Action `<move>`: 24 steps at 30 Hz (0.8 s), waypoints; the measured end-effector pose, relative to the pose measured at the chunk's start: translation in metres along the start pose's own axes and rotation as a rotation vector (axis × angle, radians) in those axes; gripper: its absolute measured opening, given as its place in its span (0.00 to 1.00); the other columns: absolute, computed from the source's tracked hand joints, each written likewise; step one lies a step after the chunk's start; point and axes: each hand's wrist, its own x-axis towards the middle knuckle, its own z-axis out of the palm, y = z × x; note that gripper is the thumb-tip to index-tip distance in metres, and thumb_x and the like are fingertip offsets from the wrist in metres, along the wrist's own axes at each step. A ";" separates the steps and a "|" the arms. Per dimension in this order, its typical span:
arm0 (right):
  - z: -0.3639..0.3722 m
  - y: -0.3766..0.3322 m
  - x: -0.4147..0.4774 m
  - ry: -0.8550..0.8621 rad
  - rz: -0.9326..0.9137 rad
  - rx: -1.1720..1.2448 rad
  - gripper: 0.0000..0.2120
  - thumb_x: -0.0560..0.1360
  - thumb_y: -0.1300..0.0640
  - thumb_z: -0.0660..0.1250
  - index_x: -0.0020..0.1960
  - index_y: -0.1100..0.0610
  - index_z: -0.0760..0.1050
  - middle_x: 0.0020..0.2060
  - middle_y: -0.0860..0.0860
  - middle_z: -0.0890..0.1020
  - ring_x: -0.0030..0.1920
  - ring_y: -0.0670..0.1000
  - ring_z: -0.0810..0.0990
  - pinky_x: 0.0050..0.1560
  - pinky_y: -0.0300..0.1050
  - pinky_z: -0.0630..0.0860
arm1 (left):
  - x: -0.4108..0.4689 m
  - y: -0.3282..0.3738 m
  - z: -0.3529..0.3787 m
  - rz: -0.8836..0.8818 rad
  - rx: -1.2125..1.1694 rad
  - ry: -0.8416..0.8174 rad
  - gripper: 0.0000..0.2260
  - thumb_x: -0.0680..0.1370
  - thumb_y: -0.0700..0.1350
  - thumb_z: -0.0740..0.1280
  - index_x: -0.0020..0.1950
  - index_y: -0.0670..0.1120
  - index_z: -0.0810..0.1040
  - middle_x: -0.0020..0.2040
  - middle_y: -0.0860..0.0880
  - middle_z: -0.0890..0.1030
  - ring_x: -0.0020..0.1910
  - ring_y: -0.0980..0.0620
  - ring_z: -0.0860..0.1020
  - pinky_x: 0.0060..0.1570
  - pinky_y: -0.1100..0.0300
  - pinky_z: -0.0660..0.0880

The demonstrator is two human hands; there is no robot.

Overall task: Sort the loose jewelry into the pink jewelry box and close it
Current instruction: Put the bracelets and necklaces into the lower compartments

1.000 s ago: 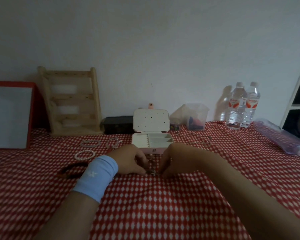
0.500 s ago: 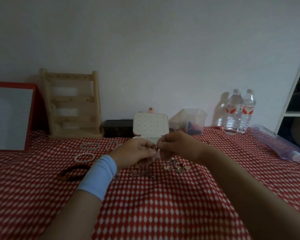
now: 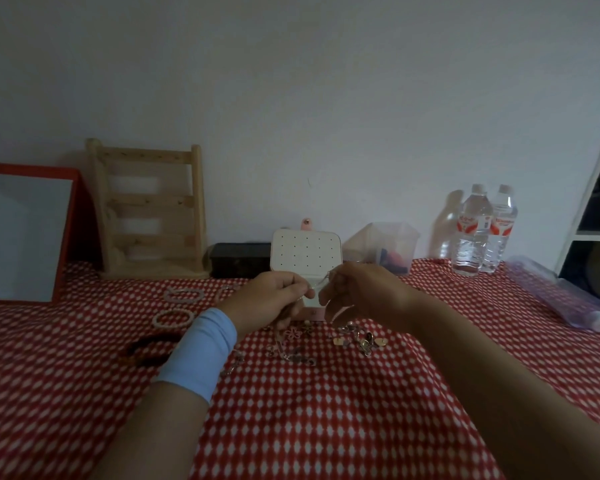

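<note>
Head view: left hand (image 3: 271, 299) and right hand (image 3: 361, 292) are hovering above the surface (image 3: 326, 427), just in front of the pink jewelry box (image 3: 314, 312). Both are pinching a thin chain (image 3: 321, 284) between curled fingertips, one at each end, with the piece stretching across the small gap between them. It's too small to say what kind of piece it is. A light blue wristband (image 3: 201, 351) is sitting on the left wrist.

The box is standing open, with its perforated lid (image 3: 305, 251) upright behind the hands. The hands are hiding most of the base.

Loose jewelry is lying on the checked cloth under the hands: one cluster (image 3: 291, 344) below the left hand, another cluster (image 3: 357, 337) below the right. Two pearl bracelets (image 3: 174, 318) (image 3: 184, 294) and a dark bracelet (image 3: 149, 348) are lying off to the left.

Along the back wall are sitting a red-framed board (image 3: 21, 233), a wooden rack (image 3: 149, 209), a black box (image 3: 239, 259), a clear plastic container (image 3: 385, 247) and two water bottles (image 3: 471, 230) (image 3: 499, 226).
</note>
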 end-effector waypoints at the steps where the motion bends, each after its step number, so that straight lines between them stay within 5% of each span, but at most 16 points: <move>1: 0.001 -0.001 0.000 0.040 -0.027 -0.008 0.21 0.86 0.53 0.50 0.58 0.69 0.74 0.44 0.58 0.84 0.42 0.57 0.83 0.44 0.50 0.80 | 0.000 -0.001 0.000 -0.004 0.002 -0.002 0.12 0.84 0.45 0.58 0.51 0.44 0.80 0.30 0.52 0.76 0.25 0.55 0.71 0.28 0.66 0.71; 6: 0.001 -0.008 0.003 0.247 -0.173 0.134 0.17 0.86 0.52 0.54 0.50 0.62 0.75 0.45 0.57 0.85 0.41 0.54 0.83 0.43 0.48 0.80 | 0.000 -0.004 -0.006 -0.016 -0.049 0.005 0.12 0.83 0.46 0.60 0.49 0.43 0.80 0.30 0.51 0.76 0.24 0.55 0.69 0.27 0.66 0.68; 16: -0.007 -0.015 0.012 0.285 -0.142 0.772 0.22 0.86 0.49 0.51 0.36 0.55 0.65 0.32 0.56 0.75 0.35 0.56 0.76 0.47 0.55 0.79 | -0.001 -0.007 -0.011 -0.109 -0.159 -0.156 0.13 0.84 0.46 0.58 0.47 0.42 0.78 0.25 0.52 0.70 0.26 0.53 0.71 0.36 0.60 0.71; 21: -0.025 -0.004 0.006 0.248 -0.080 0.580 0.21 0.85 0.48 0.54 0.34 0.51 0.60 0.27 0.48 0.59 0.26 0.48 0.56 0.26 0.42 0.59 | 0.001 -0.005 -0.007 -0.114 -0.255 -0.188 0.12 0.84 0.44 0.58 0.51 0.39 0.79 0.26 0.50 0.70 0.27 0.53 0.72 0.36 0.58 0.73; 24: -0.028 0.004 0.003 0.206 -0.102 0.254 0.21 0.84 0.49 0.57 0.33 0.51 0.62 0.26 0.47 0.60 0.25 0.47 0.55 0.25 0.40 0.55 | 0.002 -0.001 -0.001 -0.114 -0.332 -0.212 0.11 0.83 0.42 0.58 0.46 0.41 0.78 0.26 0.49 0.69 0.26 0.53 0.71 0.35 0.56 0.71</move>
